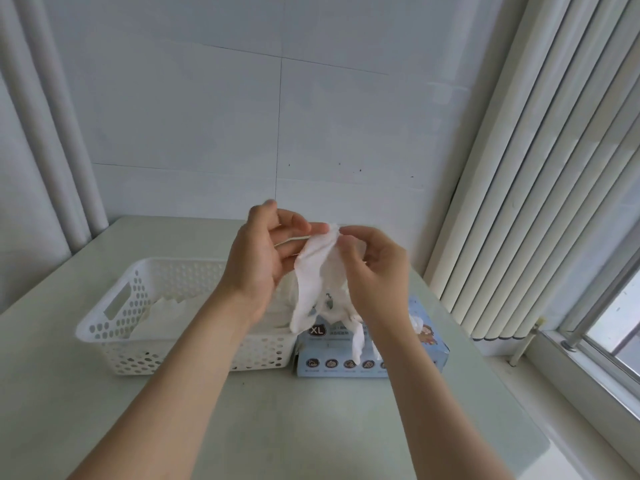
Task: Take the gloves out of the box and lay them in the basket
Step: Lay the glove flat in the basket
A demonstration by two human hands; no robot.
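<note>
A white disposable glove [317, 271] hangs in the air above the table, its fingers dangling down over the light blue glove box [367, 355] marked XL. My left hand [263, 251] pinches the glove's upper edge on the left side. My right hand [370, 268] pinches the same edge on the right, and the two hands hold it between them. To the left of the box stands the white perforated basket [114, 327], with white gloves [169, 310] lying inside it.
Basket and box sit side by side on a pale table [277, 427] against a grey tiled wall. White vertical blinds [540, 202] and a window sill lie to the right. White pipes run up the left corner.
</note>
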